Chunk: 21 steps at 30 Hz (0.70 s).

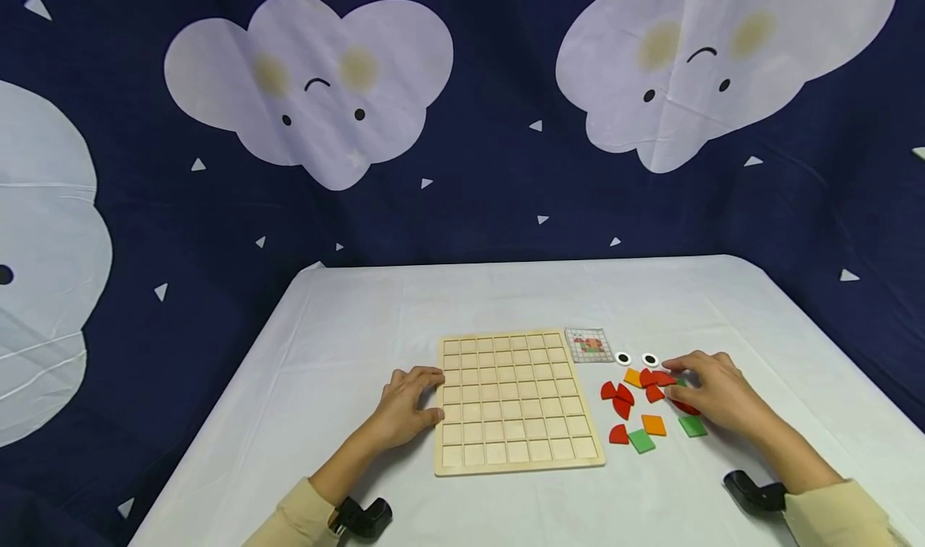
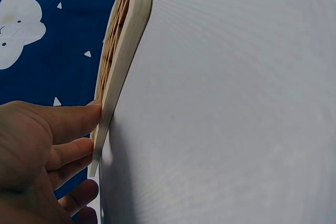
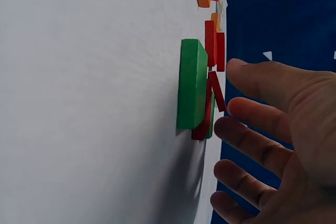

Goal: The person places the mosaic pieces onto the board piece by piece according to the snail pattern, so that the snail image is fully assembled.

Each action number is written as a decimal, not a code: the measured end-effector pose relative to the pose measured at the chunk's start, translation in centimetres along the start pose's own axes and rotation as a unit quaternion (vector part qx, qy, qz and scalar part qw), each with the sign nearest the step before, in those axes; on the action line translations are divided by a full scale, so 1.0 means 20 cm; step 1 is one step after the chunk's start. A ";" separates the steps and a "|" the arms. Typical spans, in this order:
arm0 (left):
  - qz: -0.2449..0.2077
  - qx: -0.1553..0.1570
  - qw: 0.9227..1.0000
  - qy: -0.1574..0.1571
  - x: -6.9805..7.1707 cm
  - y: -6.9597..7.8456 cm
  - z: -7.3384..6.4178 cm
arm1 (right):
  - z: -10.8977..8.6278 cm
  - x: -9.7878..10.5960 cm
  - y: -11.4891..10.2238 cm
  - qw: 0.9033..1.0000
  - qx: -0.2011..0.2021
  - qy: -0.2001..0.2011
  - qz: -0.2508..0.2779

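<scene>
My left hand [image 1: 407, 406] rests at the left edge of a square wooden grid board [image 1: 509, 402], thumb and fingers spread along its rim. Up close in the left wrist view, the thumb and some fingertips touch the board's side [image 2: 123, 72]. My right hand [image 1: 719, 390] hovers over the right part of a group of flat coloured pieces, fingers spread and apart from them. Beneath it are red pieces [image 1: 685, 407] and a green piece [image 1: 692, 426], partly hidden by the hand. The right wrist view shows a green square piece [image 3: 192, 85] in front of those fingers [image 3: 247, 182].
A small gridded picture card [image 1: 588, 345] lies at the board's upper right. Beside it are two round white eye pieces [image 1: 649, 360]. Several red quarter-circle pieces [image 1: 617, 434], an orange square [image 1: 654, 425] and another green square [image 1: 641, 441] lie on the white cloth [image 1: 361, 314].
</scene>
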<state>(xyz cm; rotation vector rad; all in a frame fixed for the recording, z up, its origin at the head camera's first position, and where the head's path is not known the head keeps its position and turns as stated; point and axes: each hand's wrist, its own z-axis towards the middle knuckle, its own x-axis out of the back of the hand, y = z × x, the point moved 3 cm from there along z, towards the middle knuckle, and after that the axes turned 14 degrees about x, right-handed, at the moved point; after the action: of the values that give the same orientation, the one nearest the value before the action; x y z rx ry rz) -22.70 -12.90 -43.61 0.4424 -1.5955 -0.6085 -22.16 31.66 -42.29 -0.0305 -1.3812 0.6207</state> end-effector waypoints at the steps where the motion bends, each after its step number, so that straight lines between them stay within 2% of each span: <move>1: 0.000 -0.001 1.000 0.000 0.00 0.00 0.00 | 0.01 0.00 0.00 1.000 0.001 -0.003 -0.001; 8: -0.001 0.000 1.000 -0.002 0.00 0.00 0.00 | 0.03 -0.02 0.01 1.000 -0.009 -0.022 0.000; 21: -0.030 0.011 0.999 -0.010 0.00 0.00 0.01 | 0.05 -0.03 0.03 1.000 -0.007 -0.020 0.002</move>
<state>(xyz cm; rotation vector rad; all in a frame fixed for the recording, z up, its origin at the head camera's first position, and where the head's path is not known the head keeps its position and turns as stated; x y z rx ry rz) -22.84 -12.92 -43.73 0.5031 -1.6143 -0.6429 -23.42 31.53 -42.86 -0.0333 -1.4244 0.6177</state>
